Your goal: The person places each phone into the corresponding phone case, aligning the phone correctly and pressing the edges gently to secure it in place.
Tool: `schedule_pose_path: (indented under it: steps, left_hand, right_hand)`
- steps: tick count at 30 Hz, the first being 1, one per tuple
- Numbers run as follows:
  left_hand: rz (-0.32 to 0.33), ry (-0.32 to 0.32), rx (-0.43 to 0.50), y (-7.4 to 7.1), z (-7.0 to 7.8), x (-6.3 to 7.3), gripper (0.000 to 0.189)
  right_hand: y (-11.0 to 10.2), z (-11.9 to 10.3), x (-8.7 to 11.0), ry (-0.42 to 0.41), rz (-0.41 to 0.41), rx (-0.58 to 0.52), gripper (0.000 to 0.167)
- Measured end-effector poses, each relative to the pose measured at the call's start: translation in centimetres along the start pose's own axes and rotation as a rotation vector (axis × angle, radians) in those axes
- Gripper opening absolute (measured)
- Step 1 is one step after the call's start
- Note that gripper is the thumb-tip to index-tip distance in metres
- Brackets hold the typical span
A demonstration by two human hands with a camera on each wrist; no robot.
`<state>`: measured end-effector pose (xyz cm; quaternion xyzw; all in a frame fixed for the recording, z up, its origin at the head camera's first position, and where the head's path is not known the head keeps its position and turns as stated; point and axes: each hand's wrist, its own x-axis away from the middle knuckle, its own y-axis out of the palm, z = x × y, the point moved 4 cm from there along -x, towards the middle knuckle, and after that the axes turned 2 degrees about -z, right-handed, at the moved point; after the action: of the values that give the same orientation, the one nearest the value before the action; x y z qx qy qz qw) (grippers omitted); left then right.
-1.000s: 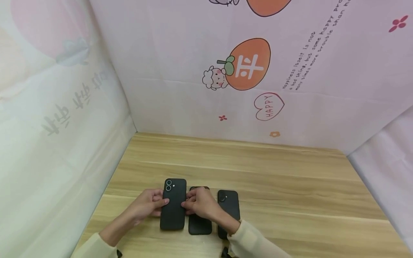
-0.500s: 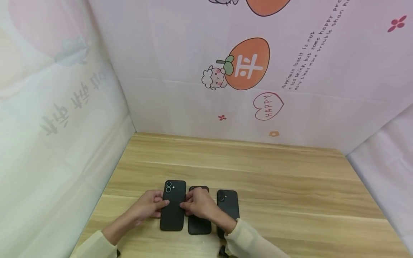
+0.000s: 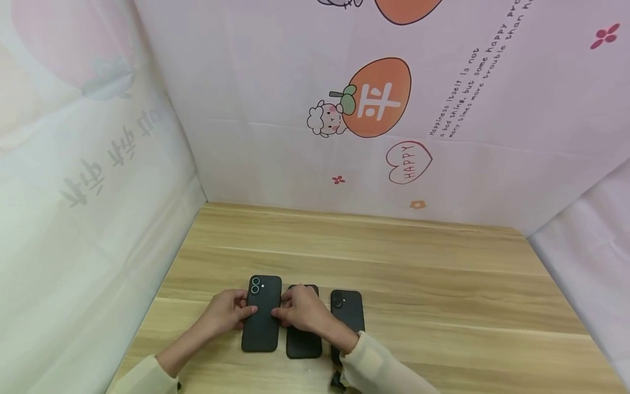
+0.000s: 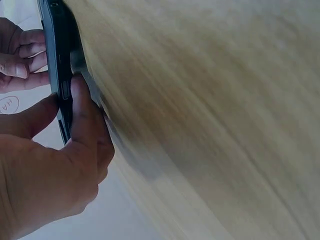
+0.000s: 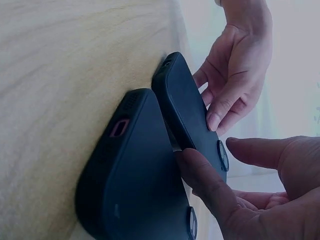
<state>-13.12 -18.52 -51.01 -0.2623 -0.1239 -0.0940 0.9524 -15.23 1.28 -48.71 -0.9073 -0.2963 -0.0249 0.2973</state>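
Observation:
A black phone, back side up with two ringed camera lenses, is the leftmost of three. My left hand pinches its left edge; in the left wrist view the thumb lies on the back and the fingers reach under it. A gap shows there between that edge and the table. My right hand is at its right edge. In the right wrist view the right thumb stands apart from the phone, while a forefinger lies by its edge. A second black phone lies under my right hand.
A third black phone lies at the right, partly covered by my right wrist. All rest on a wood-grain table. Printed cloth walls rise behind and at both sides. A small black object shows by the right sleeve.
The leftmost phone has shifted a little to the left and slightly nearer to me, and my right hand has moved a little left with it. The other two phones stay put.

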Motion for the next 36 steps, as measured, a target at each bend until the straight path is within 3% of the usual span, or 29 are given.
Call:
schedule_pose_path:
  steps: [9,16,26,32,36]
  left_hand:
    - [0.086,0.036,-0.111,-0.2,0.3,0.1,0.041]
    - [0.096,0.052,-0.128,-0.2,0.5,0.2,0.044]
    - [0.125,0.076,-0.249,-0.5,0.6,0.2,0.046]
    - [0.149,0.105,-0.278,-0.3,0.7,0.3,0.041]
    - [0.194,0.143,-0.361,-0.3,0.9,0.6,0.041]
  right_hand:
    - [0.0,0.0,-0.1,0.034,-0.028,-0.031,0.016]
    - [-0.1,0.1,-0.6,0.062,-0.065,-0.038,0.015]
    - [0.0,0.2,-0.8,0.074,-0.086,-0.087,0.017]
    - [-0.6,0.8,-0.4,0.021,-0.086,-0.134,0.016]
    - [-2.3,1.5,0.3,-0.062,-0.045,-0.139,0.025]
